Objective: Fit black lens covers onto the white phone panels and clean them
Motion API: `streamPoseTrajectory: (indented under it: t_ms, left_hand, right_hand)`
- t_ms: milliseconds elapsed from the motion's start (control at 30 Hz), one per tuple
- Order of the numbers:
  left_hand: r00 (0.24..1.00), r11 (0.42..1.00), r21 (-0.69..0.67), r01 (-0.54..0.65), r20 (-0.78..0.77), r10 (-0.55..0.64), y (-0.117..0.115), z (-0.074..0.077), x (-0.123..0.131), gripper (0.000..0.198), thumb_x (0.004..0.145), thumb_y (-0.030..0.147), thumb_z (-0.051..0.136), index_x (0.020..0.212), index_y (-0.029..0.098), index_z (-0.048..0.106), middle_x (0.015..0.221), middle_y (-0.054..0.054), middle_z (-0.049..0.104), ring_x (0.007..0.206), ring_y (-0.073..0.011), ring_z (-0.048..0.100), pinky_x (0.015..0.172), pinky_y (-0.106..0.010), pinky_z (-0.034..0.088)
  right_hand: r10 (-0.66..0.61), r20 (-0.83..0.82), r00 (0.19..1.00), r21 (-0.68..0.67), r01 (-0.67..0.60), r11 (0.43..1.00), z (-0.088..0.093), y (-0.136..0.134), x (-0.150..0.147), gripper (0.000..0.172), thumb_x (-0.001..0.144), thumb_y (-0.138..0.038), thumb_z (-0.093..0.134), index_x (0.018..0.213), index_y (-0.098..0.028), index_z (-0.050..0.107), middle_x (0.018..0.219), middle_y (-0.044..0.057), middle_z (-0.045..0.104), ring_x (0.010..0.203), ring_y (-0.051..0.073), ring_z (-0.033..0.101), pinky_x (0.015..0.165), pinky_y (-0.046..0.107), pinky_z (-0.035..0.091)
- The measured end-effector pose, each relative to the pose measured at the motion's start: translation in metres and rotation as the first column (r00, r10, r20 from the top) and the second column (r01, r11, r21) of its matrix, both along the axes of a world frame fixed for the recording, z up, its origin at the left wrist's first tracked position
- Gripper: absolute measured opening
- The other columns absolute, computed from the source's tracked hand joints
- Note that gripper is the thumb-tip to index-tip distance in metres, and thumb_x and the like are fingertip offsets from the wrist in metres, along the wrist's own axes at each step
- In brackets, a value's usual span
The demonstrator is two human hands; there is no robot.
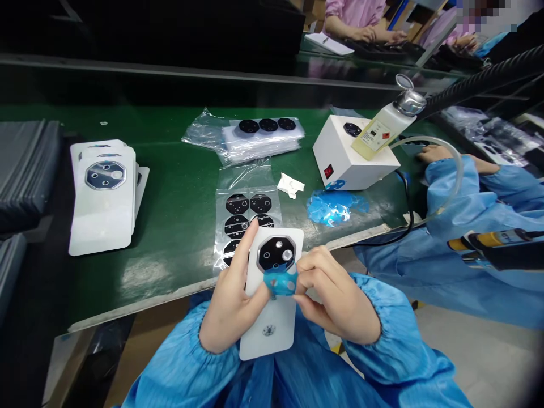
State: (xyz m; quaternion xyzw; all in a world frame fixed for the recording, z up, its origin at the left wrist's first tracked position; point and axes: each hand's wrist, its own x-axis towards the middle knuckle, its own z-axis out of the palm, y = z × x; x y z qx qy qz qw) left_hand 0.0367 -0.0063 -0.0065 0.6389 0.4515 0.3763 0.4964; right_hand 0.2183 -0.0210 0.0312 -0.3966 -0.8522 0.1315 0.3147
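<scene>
My left hand (232, 303) grips a white panel (272, 337) by its left edge, over the bench's front edge. Near the panel's top is a black octagonal camera plate (276, 253) with round holes; a small round mark shows lower down. My right hand (334, 294) pinches a piece of blue protective film (280, 281), which lies across the panel just below the black plate. My left thumb touches the film's left end. Behind the panel, a clear sheet of black octagonal stickers (237, 226) lies on the bench, partly hidden by the panel and my left fingers.
White panels (102, 209) are stacked at left, beside grey trays (29, 164). Bagged sticker sheets (263, 141) lie at the back. A white box (352, 156) carries a yellowish bottle (380, 133). Crumpled blue film (334, 208) and white paper (290, 185) lie nearby. A co-worker's blue sleeve (446, 181) is at right.
</scene>
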Motion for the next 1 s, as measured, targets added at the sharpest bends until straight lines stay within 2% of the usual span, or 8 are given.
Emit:
streamPoseTrajectory:
  t_ms: [100,200,300,367,500,667,800,1000]
  left_hand:
    - [0.995,0.995,0.011,-0.095,-0.001,0.095,0.003,-0.001,-0.001,0.077,0.083,0.024,0.059,0.145,0.039,0.014,0.153,-0.001,0.027,0.120,-0.0326,0.052,0.096,-0.047,0.049]
    - [0.985,0.985,-0.017,-0.172,0.016,0.172,0.006,0.002,-0.001,0.075,0.082,0.027,0.061,0.144,0.038,0.019,0.151,-0.002,0.030,0.123,-0.0322,0.050,0.101,-0.049,0.044]
    - [0.972,0.971,-0.176,-0.163,0.141,0.189,0.006,0.011,0.002,0.076,0.080,0.030,0.063,0.143,0.037,0.021,0.141,-0.007,0.045,0.104,-0.0294,0.064,0.078,-0.039,0.059]
    - [0.954,0.943,-0.311,-0.116,0.230,0.194,0.003,0.019,0.007,0.080,0.080,0.031,0.064,0.144,0.037,0.017,0.129,-0.008,0.057,0.087,-0.0266,0.069,0.062,-0.034,0.061]
    - [0.957,0.904,-0.428,-0.017,0.256,0.140,-0.004,0.028,0.023,0.083,0.081,0.032,0.063,0.145,0.038,0.011,0.117,-0.006,0.065,0.065,-0.0209,0.070,0.056,-0.035,0.059]
    - [0.968,0.918,-0.386,0.089,0.251,0.012,-0.006,0.030,0.049,0.082,0.078,0.030,0.065,0.144,0.037,0.016,0.129,-0.005,0.058,0.099,-0.0288,0.066,0.077,-0.041,0.058]
    - [0.957,0.918,-0.345,0.195,0.271,-0.101,-0.005,0.029,0.073,0.082,0.077,0.028,0.064,0.144,0.034,0.017,0.144,-0.007,0.041,0.120,-0.0347,0.052,0.083,-0.045,0.056]
    - [0.932,0.918,-0.276,0.286,0.301,-0.201,-0.005,0.023,0.102,0.081,0.076,0.025,0.065,0.143,0.034,0.021,0.148,-0.006,0.035,0.127,-0.0342,0.045,0.098,-0.050,0.045]
  right_hand:
    - [0.090,-0.073,0.993,-0.090,-0.097,0.991,0.003,-0.005,0.006,0.008,0.086,-0.015,0.046,0.079,-0.019,0.045,0.077,0.003,0.051,0.072,0.014,0.045,0.063,0.029,0.042]
    - [0.137,-0.240,0.961,-0.206,-0.188,0.960,0.007,-0.005,0.018,0.008,0.089,-0.022,0.045,0.082,-0.020,0.047,0.078,0.003,0.052,0.072,0.013,0.049,0.062,0.027,0.044]
    - [-0.141,-0.317,0.938,-0.204,0.078,0.976,-0.005,0.015,0.036,0.011,0.090,-0.025,0.044,0.080,-0.021,0.045,0.074,0.001,0.053,0.070,0.013,0.053,0.060,0.026,0.046]
    - [-0.433,-0.225,0.873,-0.154,0.407,0.900,-0.024,0.038,0.050,0.008,0.088,-0.024,0.047,0.080,-0.022,0.046,0.074,0.000,0.055,0.067,0.014,0.053,0.062,0.028,0.046]
    - [-0.631,-0.145,0.762,-0.072,0.628,0.775,-0.068,0.079,0.073,0.006,0.079,-0.014,0.052,0.077,-0.019,0.056,0.082,0.006,0.056,0.080,0.021,0.051,0.079,0.040,0.042]
    - [-0.711,-0.157,0.686,0.019,0.722,0.692,-0.089,0.077,0.085,0.022,0.084,-0.016,0.045,0.098,-0.018,0.061,0.096,0.011,0.055,0.093,0.024,0.051,0.086,0.043,0.043]
    - [-0.710,-0.222,0.669,0.070,0.737,0.672,-0.092,0.058,0.089,0.021,0.088,-0.018,0.041,0.094,-0.019,0.061,0.093,0.008,0.055,0.092,0.020,0.055,0.082,0.035,0.048]
    - [-0.736,-0.241,0.633,0.077,0.768,0.635,-0.115,0.052,0.086,0.018,0.090,-0.021,0.042,0.090,-0.018,0.060,0.092,0.006,0.059,0.091,0.017,0.056,0.081,0.033,0.049]
